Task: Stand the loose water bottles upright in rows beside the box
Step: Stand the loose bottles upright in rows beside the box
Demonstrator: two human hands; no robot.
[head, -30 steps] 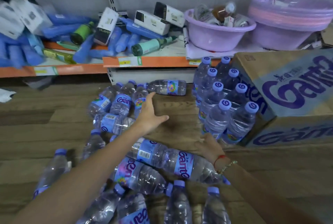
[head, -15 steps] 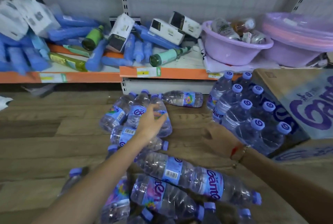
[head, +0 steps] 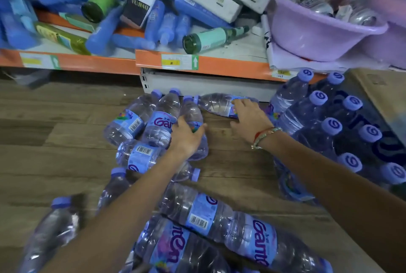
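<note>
- Clear plastic with lilac caps: loose water bottles (head: pixel 131 123) lie on their sides on the wooden floor (head: pixel 44 163), most of them to the left of and below the left hand (head: pixel 186 136).
- The left hand curls over the body of one lying bottle (head: pixel 193 119), thumb on its right side, fingers on its left.
- The right hand (head: pixel 250 116) reaches further out; its fingers lie over the label of a far bottle (head: pixel 219 103) that lies crosswise against the base of the shelf unit (head: pixel 197 86). Whether they grip it cannot be told.
- The hands are apart, with a strip of bare floor between them and below the right wrist.
- To the right of the right arm, upright bottles (head: pixel 307 119) stand in rows, touching each other, just beside the cardboard box (head: pixel 377 88) at the right edge.
- Near the elbows, more bottles (head: pixel 219 224) lie piled across one another.
- Beyond both hands, the orange shelf edge (head: pixel 219 65) overhangs the floor; a purple basin (head: pixel 318 31) sits above it.
</note>
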